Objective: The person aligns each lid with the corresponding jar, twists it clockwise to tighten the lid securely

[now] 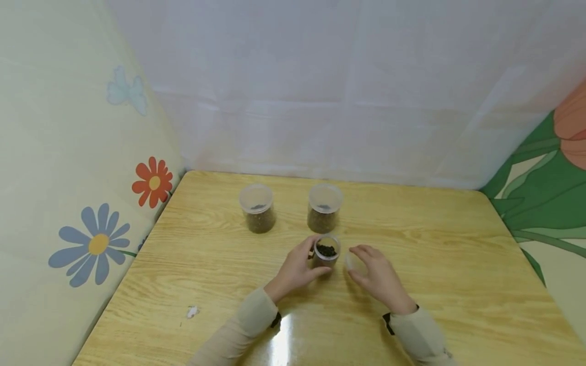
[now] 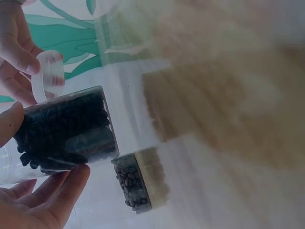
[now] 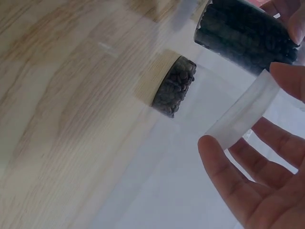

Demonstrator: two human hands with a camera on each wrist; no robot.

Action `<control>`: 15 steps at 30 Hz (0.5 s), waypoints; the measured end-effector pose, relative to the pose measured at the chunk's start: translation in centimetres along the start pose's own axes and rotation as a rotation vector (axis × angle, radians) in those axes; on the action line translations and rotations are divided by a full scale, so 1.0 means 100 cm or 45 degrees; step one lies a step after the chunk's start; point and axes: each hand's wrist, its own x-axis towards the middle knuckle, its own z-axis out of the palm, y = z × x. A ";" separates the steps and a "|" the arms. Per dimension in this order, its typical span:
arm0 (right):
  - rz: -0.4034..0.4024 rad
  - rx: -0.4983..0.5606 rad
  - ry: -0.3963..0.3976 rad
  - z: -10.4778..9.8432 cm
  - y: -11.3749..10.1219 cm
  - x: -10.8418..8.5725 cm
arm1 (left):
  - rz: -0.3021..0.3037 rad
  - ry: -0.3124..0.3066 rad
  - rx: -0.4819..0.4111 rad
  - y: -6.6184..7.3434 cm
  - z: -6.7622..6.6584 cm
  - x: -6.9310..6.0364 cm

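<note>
My left hand [image 1: 299, 267] grips a clear jar [image 1: 325, 261] round its side, thumb toward me. The jar has no lid on it, and dark bean-like pieces [image 2: 66, 133] fill much of it. Just to the right, my right hand [image 1: 377, 274] holds a translucent white screw lid [image 3: 243, 112] by its rim, between thumb and fingers. The lid stands on edge, apart from the jar; in the head view the fingers partly hide it [image 1: 354, 262].
Behind the hands stand two more clear jars with dark contents and translucent lids on, one at the left [image 1: 258, 211] and one in the middle [image 1: 323, 208]. A small white scrap [image 1: 192, 311] lies on the wooden table [image 1: 439, 254] at the front left. A white sheet hangs behind.
</note>
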 end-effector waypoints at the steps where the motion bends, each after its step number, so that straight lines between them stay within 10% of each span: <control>1: -0.004 -0.001 0.001 0.001 -0.001 0.000 | -0.004 -0.001 0.007 0.000 0.000 -0.001; 15: -0.010 -0.008 -0.004 0.002 -0.004 -0.002 | 0.029 -0.048 0.121 -0.005 -0.013 -0.005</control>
